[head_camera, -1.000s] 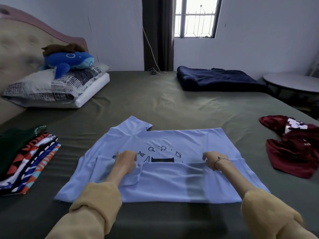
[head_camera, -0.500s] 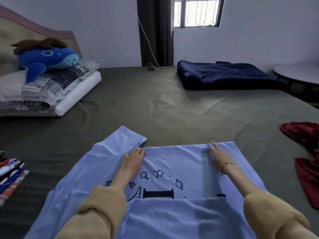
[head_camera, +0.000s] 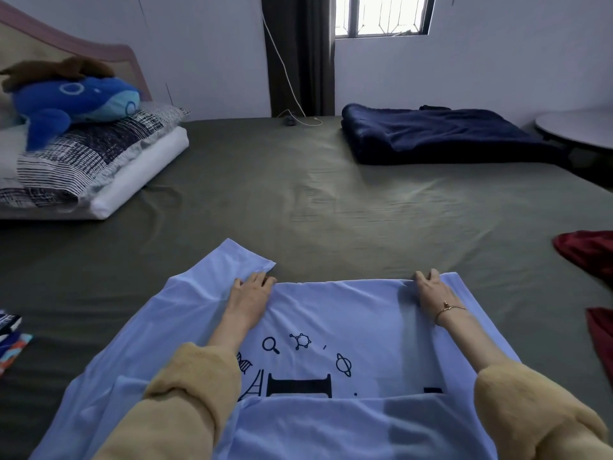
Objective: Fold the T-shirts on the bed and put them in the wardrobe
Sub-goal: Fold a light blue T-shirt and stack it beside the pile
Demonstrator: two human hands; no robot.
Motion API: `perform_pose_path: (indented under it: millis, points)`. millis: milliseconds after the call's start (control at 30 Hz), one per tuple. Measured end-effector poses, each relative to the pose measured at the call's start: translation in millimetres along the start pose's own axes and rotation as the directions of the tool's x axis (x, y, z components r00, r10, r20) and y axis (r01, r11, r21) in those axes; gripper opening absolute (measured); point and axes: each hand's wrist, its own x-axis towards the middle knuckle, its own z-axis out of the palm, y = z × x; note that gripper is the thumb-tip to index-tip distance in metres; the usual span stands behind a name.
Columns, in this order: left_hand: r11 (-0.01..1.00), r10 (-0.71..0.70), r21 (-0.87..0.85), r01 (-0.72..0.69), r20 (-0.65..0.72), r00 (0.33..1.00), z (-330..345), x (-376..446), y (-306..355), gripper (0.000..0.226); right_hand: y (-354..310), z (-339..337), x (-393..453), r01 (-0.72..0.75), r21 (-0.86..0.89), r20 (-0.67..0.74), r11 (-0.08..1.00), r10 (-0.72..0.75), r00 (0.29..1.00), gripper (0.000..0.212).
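Observation:
A light blue T-shirt with black printed symbols lies spread on the olive bed sheet right in front of me. Its near part is folded up over the print, and one sleeve sticks out at the far left. My left hand is at the shirt's far edge beside that sleeve, fingers curled onto the cloth. At the far right corner, my right hand, with a thin bracelet on the wrist, grips the same edge. A crumpled dark red T-shirt lies at the right border, partly cut off.
A stack of folded patterned shirts peeks in at the left edge. Pillows with a blue plush whale lie far left, a folded navy blanket far right. A round table stands beyond the bed's right side.
Both hands slid from the folded near part across the print to the shirt's far edge. Their fingers, flat half a second ago, now curl on the edge. My view moved closer.

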Motion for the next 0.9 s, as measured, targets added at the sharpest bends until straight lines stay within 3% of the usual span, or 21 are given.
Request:
perform_pose_path:
  millis: [167,333,633,900]
  points:
    - [0.988,-0.101,0.116,0.105,-0.041,0.994,-5,-2,-5,0.034,-2,-2,-6,-0.088,0.031,-0.029,0.996,0.089,0.996,0.028]
    - [0.978,-0.140,0.146,0.150,-0.078,0.987,-12,-15,-4,0.033,-1,-2,-23,-0.094,0.044,-0.083,0.995,0.097,0.992,0.029]
    - [0.959,-0.072,0.272,0.072,-0.011,0.997,-26,-66,-3,0.033,14,0,-71,-0.037,0.157,-0.198,0.987,0.068,0.978,0.028]
    - [0.952,-0.051,0.301,0.054,-0.019,0.999,-29,-108,1,0.041,28,-12,-124,-0.123,-0.098,-0.263,0.988,0.093,0.960,0.021]
